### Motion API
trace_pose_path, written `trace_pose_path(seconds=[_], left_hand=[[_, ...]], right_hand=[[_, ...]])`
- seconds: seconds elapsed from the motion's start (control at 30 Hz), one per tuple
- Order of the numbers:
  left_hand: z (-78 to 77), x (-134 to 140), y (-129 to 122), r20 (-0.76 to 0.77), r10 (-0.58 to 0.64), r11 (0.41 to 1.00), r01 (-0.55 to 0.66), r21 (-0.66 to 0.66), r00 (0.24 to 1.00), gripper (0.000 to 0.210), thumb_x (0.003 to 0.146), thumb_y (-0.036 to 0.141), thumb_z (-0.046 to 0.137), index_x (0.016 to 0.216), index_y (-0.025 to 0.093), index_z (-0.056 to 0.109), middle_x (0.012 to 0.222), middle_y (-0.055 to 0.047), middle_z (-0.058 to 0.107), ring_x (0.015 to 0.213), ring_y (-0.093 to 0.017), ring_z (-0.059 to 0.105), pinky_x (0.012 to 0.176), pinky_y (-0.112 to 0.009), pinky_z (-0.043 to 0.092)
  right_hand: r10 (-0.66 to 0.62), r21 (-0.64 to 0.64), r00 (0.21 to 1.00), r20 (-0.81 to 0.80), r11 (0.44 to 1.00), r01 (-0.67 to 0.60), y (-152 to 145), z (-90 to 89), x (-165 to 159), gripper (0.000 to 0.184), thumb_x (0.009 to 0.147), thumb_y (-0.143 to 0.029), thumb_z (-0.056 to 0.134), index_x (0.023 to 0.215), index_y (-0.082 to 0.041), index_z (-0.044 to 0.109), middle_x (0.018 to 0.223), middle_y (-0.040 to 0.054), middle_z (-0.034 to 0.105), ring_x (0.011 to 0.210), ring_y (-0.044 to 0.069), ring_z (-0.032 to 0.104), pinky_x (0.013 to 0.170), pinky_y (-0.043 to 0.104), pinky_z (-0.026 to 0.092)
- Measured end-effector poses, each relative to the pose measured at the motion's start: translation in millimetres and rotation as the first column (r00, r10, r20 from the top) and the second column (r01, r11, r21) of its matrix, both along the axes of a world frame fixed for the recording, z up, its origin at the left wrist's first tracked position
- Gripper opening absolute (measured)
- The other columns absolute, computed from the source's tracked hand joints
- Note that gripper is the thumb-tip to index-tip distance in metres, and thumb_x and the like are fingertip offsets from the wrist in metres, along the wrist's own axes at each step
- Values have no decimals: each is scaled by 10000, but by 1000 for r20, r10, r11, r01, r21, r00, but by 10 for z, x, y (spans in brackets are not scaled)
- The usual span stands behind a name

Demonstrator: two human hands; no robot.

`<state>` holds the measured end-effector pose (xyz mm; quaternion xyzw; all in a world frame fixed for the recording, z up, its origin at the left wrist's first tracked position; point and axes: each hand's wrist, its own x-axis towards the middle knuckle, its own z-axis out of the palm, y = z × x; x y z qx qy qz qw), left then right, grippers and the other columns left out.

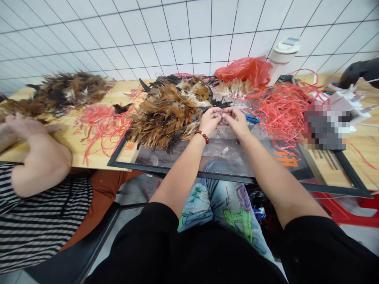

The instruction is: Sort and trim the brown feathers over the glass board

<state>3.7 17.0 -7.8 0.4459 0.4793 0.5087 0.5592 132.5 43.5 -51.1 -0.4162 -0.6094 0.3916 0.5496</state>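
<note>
My left hand (211, 120), with a dark red bead bracelet (202, 136) at the wrist, meets my right hand (235, 121) over a framed glass panel (189, 159). Fingertips of both are pinched close together; what sits between them is too small to make out. A large heap of brown and black feathers (166, 114) lies just left of my left hand. Beside my right hand is a blue tool, perhaps a cutter (252, 118). Farther right spreads a tangled pile of pinkish-red strips (281, 112).
On the left a co-worker's arm (41, 154) rests near another feather heap (71, 90) and more red strips (102, 124). A red plastic bag (244, 71) and a white tumbler (282, 57) stand by the tiled wall. White chargers (349, 104) with cables lie at right.
</note>
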Motion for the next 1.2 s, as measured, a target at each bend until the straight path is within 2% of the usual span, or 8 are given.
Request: trace_pose_path(seconds=[0.13,0.27,0.4,0.5,0.77,0.9,1.1,1.2], left_hand=[[9,16,-34,-16,-82,996,82,-23,996,299,820,1,579,1064,174,572,642,62,576,481,-64,560,488,-172,375],[23,15,-44,-16,-83,995,82,-60,996,244,811,-4,575,989,161,599,630,49,601,488,-71,573,508,-181,402],[14,24,-27,19,14,997,-13,-81,1000,148,793,19,640,834,148,581,607,45,604,511,-64,595,527,-171,429],[-1,48,-15,34,84,993,-81,-88,996,193,789,25,664,759,155,525,572,55,581,498,-56,586,527,-165,442],[50,59,-39,11,20,996,-19,-91,1000,178,809,-20,584,792,156,568,581,70,567,414,-39,505,450,-176,366],[70,33,-41,72,36,992,-26,-124,997,130,821,14,628,791,139,605,593,48,597,468,-39,541,497,-175,403],[48,40,-35,53,60,991,-53,-120,997,159,849,51,627,752,149,547,569,57,562,502,-36,554,529,-161,431],[44,55,-44,3,42,996,-41,-83,999,188,869,57,593,741,166,508,576,66,543,471,-32,521,477,-158,377]], right_hand=[[-35,30,997,63,999,33,-23,20,9,404,759,-596,692,754,-206,586,640,-32,528,588,108,458,584,270,403],[-50,52,996,71,998,46,-16,18,17,446,748,-639,694,740,-203,605,637,-26,546,590,115,471,587,277,400],[-102,73,993,52,992,99,-4,13,16,467,733,-656,703,729,-200,604,636,-26,545,575,109,459,589,279,400],[-100,60,994,32,993,98,-3,12,14,481,728,-675,697,721,-206,589,601,-34,525,546,107,445,564,273,394],[-131,125,987,90,985,120,-10,-5,2,369,754,-563,701,756,-201,627,755,13,616,644,137,532,648,300,464],[-188,161,975,114,972,169,-4,-15,2,359,784,-568,660,769,-211,621,765,19,621,704,157,552,678,303,471],[-224,191,968,116,961,200,-48,38,-15,384,805,-599,630,762,-217,622,735,15,642,686,158,558,671,303,469],[-238,211,962,133,955,208,-77,64,-25,378,825,-589,622,767,-216,631,733,18,654,693,165,568,683,310,473]])
